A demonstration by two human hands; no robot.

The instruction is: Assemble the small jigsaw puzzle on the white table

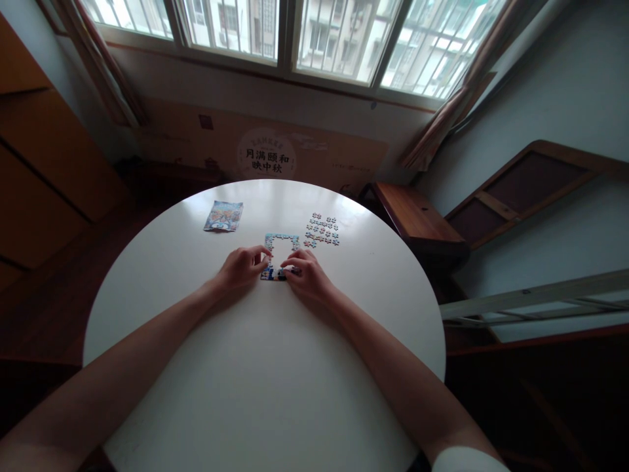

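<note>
A small jigsaw puzzle frame (281,241), its border joined and its middle open, lies near the centre of the round white table (265,367). My left hand (242,267) rests at the frame's left edge with curled fingers pinching at it. On the near right corner of the frame sits my right hand (307,274), fingers pressed together on a piece there. Several loose puzzle pieces (323,230) lie in rows just right of the frame.
A colourful puzzle packet (224,216) lies at the table's far left. Behind the table stands a flat cardboard box (265,156) under the window. A wooden bench (415,219) stands at the right and wooden cabinets (44,151) at the left.
</note>
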